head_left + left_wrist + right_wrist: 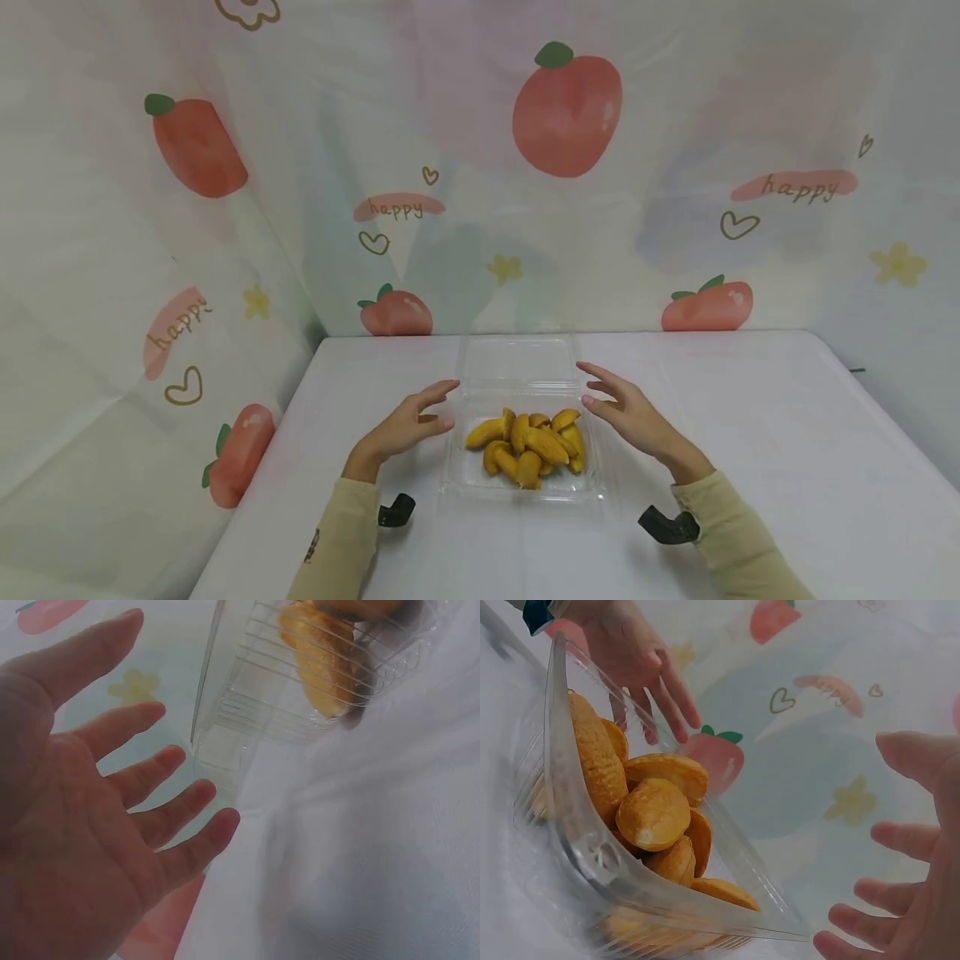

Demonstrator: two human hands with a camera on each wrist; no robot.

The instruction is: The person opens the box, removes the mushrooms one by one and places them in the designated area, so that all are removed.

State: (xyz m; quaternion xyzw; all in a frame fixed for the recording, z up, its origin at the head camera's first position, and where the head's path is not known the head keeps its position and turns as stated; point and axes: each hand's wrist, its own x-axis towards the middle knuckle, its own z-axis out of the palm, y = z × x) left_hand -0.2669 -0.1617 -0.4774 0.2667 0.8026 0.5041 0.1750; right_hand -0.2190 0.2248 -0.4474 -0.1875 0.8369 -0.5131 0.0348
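A clear plastic clamshell box (pixel 467 477) lies on the white table with its lid (pixel 517 360) folded back, away from me. Inside sits a heap of several yellow-brown pieces (pixel 546 447) shaped like mushrooms, some with rounded caps (pixel 654 814). To the left of the box my left hand (pixel 401 427) hovers with fingers spread, and the left wrist view shows its palm bare. Opposite it, my right hand (pixel 636 419) is held in the air near the box's right side, fingers loosely extended. Neither hand holds anything, and both appear apart from the box.
The white tabletop (pixel 750 433) spreads around the box. Behind it hangs a pale curtain (pixel 480 275) printed with red fruit, hearts and flowers, and it continues along the left side. Dark wrist mounts (pixel 667 527) stick out inward from the sleeves.
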